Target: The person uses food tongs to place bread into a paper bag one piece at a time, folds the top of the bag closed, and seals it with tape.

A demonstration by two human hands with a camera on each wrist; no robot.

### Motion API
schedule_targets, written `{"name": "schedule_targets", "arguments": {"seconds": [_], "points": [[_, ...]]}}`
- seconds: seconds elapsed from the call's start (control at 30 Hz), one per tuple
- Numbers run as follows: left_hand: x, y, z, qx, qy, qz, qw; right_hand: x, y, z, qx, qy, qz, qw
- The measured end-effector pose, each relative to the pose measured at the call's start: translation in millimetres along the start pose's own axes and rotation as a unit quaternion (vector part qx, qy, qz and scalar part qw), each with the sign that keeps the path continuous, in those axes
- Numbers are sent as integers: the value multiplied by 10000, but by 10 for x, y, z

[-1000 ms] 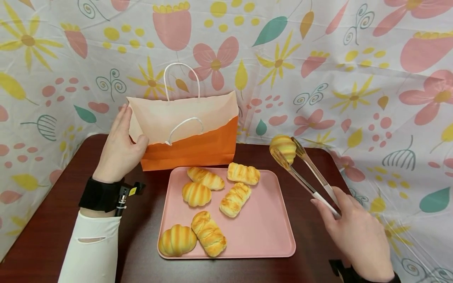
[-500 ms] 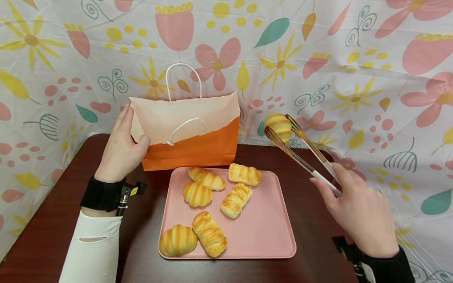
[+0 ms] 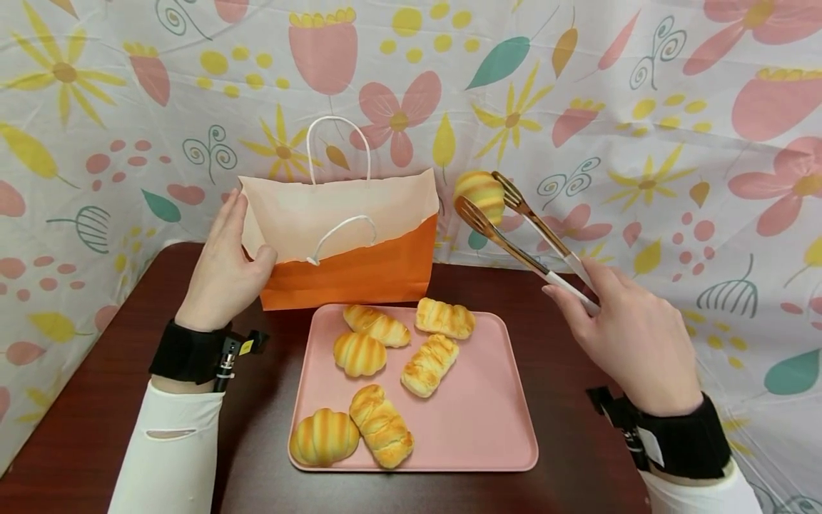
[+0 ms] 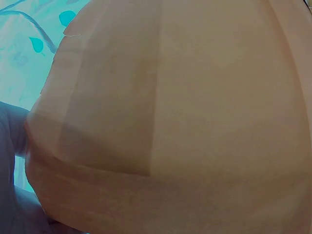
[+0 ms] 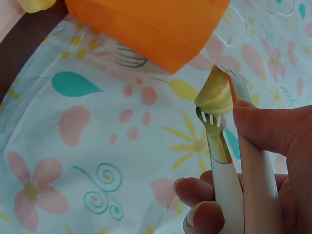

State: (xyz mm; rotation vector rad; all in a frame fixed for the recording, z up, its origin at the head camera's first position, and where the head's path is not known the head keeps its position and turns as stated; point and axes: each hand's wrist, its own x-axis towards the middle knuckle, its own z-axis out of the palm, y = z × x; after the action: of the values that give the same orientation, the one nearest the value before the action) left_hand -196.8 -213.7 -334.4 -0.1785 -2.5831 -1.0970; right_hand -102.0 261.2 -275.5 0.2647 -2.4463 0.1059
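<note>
In the head view my right hand (image 3: 632,332) grips white-handled tongs (image 3: 546,268) with gold-toned, slotted ends. Between those ends sits a striped yellow bread roll (image 3: 480,196), raised well above the table, to the right of the paper bag's top. The same tongs (image 5: 258,185) and roll (image 5: 217,95) show in the right wrist view. The orange-and-cream paper bag (image 3: 349,275) stands upright with its mouth open and two white handles. My left hand (image 3: 221,268) rests against its left side, fingers straight and thumb spread toward the front. The bag's side (image 4: 195,112) fills most of the left wrist view.
A pink tray (image 3: 478,428) lies in front of the bag on the dark wooden table (image 3: 257,442). Several bread rolls are on it, among them a striped one (image 3: 324,437) at the front left. A flower-printed cloth (image 3: 565,86) hangs behind.
My right hand has lifted the tongs and roll up and leftward, closer to the bag. The left hand stays at the bag's side; the whole head view has shifted slightly.
</note>
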Motion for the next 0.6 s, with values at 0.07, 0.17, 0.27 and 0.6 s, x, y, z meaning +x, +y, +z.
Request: {"name": "schedule_targets", "arguments": {"seconds": [0.07, 0.17, 0.27, 0.6], "points": [[2, 5, 6, 1, 2, 0, 10000, 75, -21, 0, 0, -70, -36, 10000], [8, 6, 11, 7, 11, 9, 10000, 199, -52, 1, -50, -136, -206, 9997], [7, 10, 9, -4, 17, 14, 10000, 327, -86, 4, -150, -61, -505, 9986], [-6, 20, -6, 34, -36, -28, 10000, 622, -248, -28, -353, -23, -1016, 9942]]}}
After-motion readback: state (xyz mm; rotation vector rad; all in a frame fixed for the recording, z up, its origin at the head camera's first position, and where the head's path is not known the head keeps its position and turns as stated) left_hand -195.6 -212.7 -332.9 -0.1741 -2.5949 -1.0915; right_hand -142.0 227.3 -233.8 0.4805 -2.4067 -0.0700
